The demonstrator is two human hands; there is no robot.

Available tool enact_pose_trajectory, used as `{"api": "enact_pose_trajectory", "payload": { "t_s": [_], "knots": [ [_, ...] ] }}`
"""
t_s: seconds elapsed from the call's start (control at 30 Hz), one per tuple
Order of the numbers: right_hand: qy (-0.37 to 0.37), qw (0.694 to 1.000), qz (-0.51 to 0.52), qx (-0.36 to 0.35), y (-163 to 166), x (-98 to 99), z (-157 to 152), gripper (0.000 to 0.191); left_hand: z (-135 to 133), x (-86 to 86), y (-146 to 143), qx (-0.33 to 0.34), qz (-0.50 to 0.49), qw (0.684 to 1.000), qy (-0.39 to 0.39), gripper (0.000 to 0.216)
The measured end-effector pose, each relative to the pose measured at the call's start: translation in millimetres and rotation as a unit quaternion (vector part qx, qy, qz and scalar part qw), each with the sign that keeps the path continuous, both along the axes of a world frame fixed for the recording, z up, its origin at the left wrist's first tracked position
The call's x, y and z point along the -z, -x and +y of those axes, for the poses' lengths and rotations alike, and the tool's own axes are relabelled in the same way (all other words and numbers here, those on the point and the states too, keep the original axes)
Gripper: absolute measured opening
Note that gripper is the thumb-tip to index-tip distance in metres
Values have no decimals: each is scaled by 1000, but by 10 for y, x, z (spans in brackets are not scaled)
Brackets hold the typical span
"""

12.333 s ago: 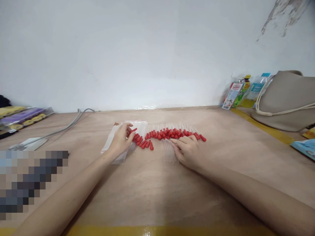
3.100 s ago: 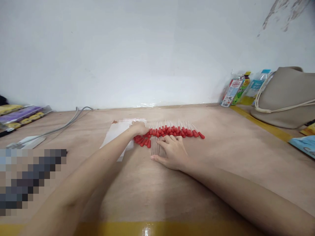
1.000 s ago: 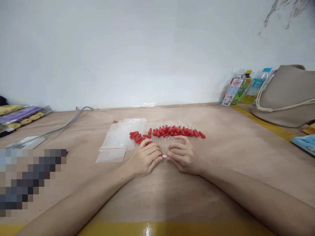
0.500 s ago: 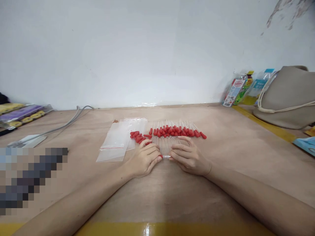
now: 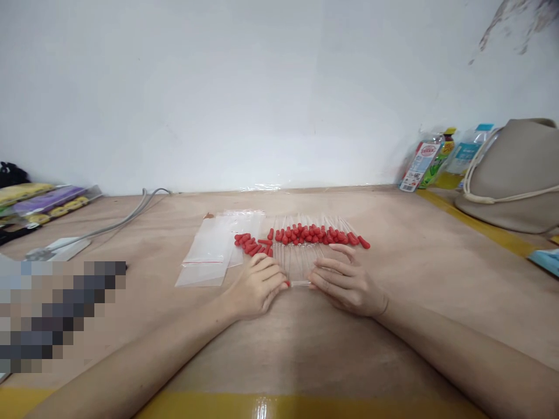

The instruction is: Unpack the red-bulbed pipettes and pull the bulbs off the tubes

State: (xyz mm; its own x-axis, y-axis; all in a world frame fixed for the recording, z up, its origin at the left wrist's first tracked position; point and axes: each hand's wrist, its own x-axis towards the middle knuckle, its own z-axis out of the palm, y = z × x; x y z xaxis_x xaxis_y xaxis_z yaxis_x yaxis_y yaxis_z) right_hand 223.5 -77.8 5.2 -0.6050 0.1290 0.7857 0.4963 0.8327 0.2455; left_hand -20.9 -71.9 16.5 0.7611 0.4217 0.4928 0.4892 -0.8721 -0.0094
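Note:
My left hand (image 5: 261,285) is closed, pinching a small red rubber bulb (image 5: 287,284) whose end shows at the fingertips. From that bulb a thin clear dropper tube (image 5: 300,284) runs sideways to my right hand (image 5: 347,282), which grips its other end with thumb and fingers. Just beyond the hands lies a layer of loose clear tubes (image 5: 297,259). Behind them stretches a row of droppers with red bulbs (image 5: 310,234), their clear stems pointing to the wall. More loose red bulbs (image 5: 248,240) are heaped beyond my left hand.
Clear zip bags (image 5: 209,247) lie flat left of the bulbs. A grey cable (image 5: 117,226) crosses the table at left, near packets (image 5: 48,201). Bottles (image 5: 465,154), a carton (image 5: 420,166) and a beige bag (image 5: 510,169) stand at right against the wall.
My right hand has shifted slightly right, and the gap between the hands is wider, with more of the tube showing. My left hand keeps its pinch on the bulb. The view has shifted slightly.

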Motion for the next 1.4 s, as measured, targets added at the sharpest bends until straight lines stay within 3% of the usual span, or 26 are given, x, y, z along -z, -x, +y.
{"api": "enact_pose_trajectory", "payload": {
  "t_s": [0.23, 0.43, 0.53, 0.7, 1.0, 1.17, 1.4],
  "knots": [
    [65, 985, 83, 140, -168, 41, 153, 12, 131, 19, 163, -63, -99, 992, 39, 18],
    [152, 963, 102, 199, -18, 55, 180, 22, 400, -129, 297, -215, -175, 961, 19, 27],
    [186, 955, 116, 202, 52, 17, 199, 22, 500, -184, 387, -248, -185, 950, 51, 26],
    [167, 959, 97, 209, 182, -55, 237, 18, 616, -155, 444, -243, -198, 946, 87, 17],
    [83, 962, -29, 259, 436, -3, 231, 15, 667, -74, 465, -223, -104, 969, 33, 16],
    [88, 962, -15, 259, 477, 38, 214, 15, 660, -51, 480, -217, -115, 969, 14, 19],
    [152, 955, -3, 253, 533, -24, 140, 28, 623, -73, 438, -198, -120, 971, 55, 22]
  ]
}}
